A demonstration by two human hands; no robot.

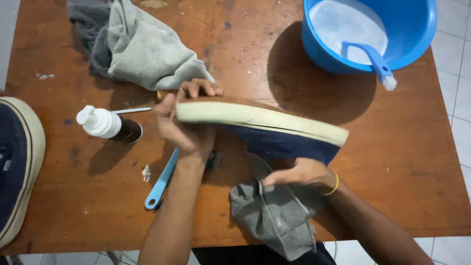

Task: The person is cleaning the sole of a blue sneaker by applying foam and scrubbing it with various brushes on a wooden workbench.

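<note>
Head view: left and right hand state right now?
Left hand: closed on one end of the navy shoe, sole side up.
Right hand: fingers gripping the grey cloth under the shoe.

Bright even light, hard shadows falling left, sharp focus, no glare

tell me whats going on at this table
A person holds a navy shoe on its side above a wooden table, the cream sole edge facing the camera. The left hand grips the shoe's end; the right hand presses a grey cloth against the navy upper. Under the left hand lies a light blue brush. Nearby stand a dark pump bottle, another grey cloth, a second shoe, and a blue basin with a brush.
</note>
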